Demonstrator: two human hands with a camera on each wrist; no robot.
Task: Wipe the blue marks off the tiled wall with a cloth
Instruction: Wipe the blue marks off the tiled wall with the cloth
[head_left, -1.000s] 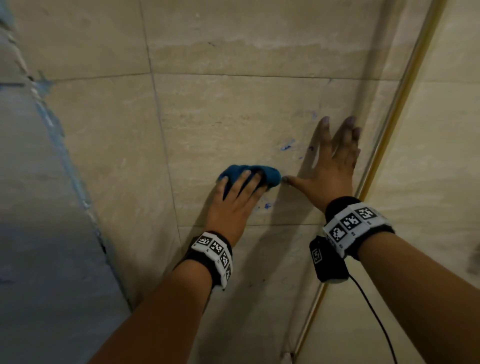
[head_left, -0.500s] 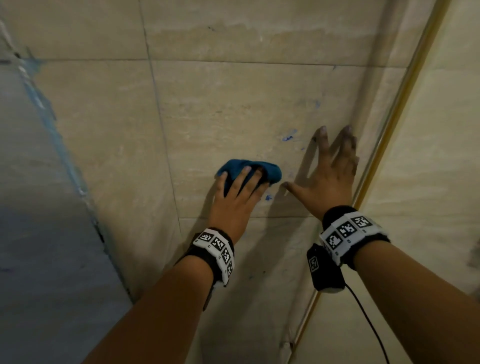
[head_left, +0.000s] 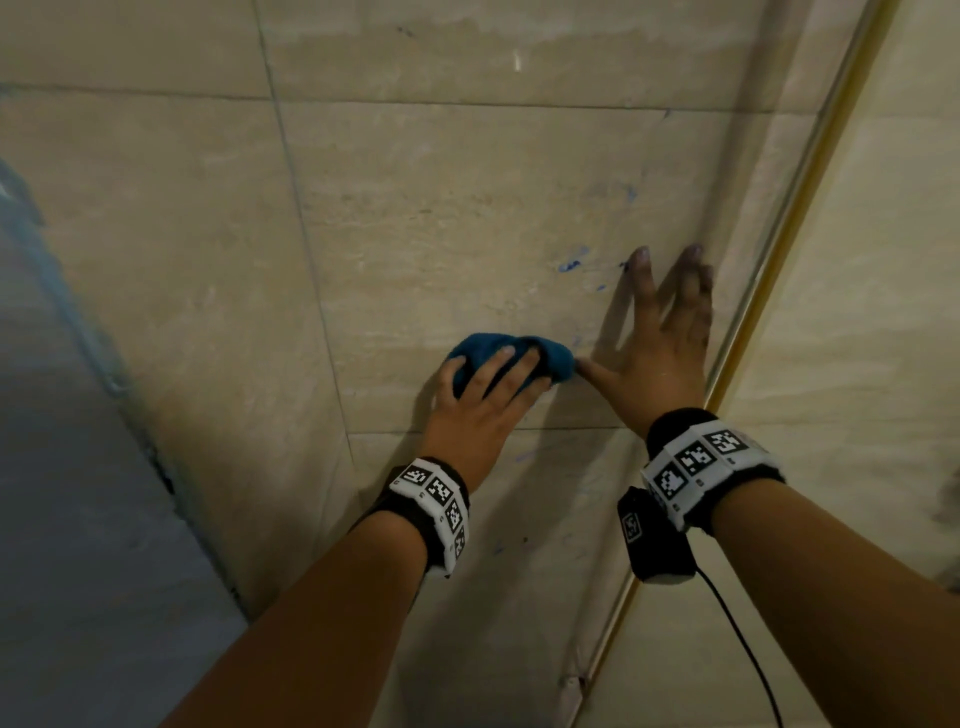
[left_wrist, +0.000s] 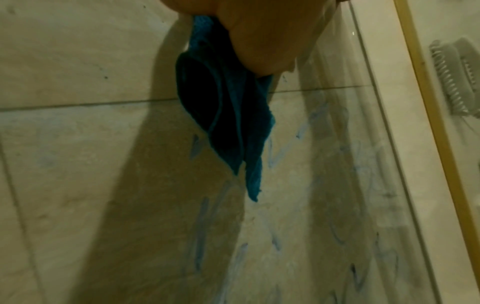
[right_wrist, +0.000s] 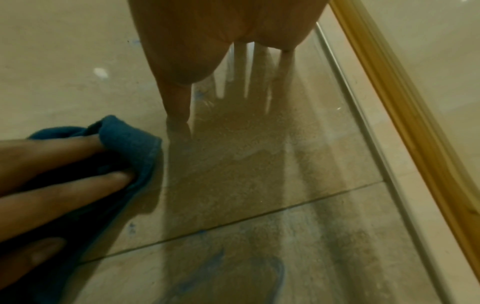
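From the head view, my two hands meet one beige tiled wall (head_left: 467, 218): my left hand (head_left: 480, 402) presses one bunched blue cloth (head_left: 550, 353) against the tile with fingers extended over it, while my right hand (head_left: 665, 358) lies flat and spread, holding nothing. A few small blue marks (head_left: 569, 266) dot the tile above the cloth. At the left wrist, the cloth (left_wrist: 233, 123) hangs below my palm over faint blue streaks (left_wrist: 200, 232). At the right wrist, my left fingers (right_wrist: 78, 191) rest on the cloth (right_wrist: 130, 139); my thumb tip touches tile just beside it.
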